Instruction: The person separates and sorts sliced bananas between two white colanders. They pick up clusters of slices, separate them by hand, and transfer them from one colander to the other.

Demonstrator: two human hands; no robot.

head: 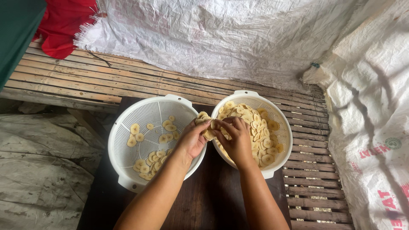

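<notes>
pale round banana slices [207,126], stacked, thin

a white woven plastic sack [375,106] fills the right edge of the view, rumpled and draped down over the slatted bamboo floor [306,170]. it carries red printed lettering low on its right side and a small round green emblem [393,143] just above that. a second white woven sack [221,38], plain and creased with a frayed left edge, hangs across the back.
</notes>
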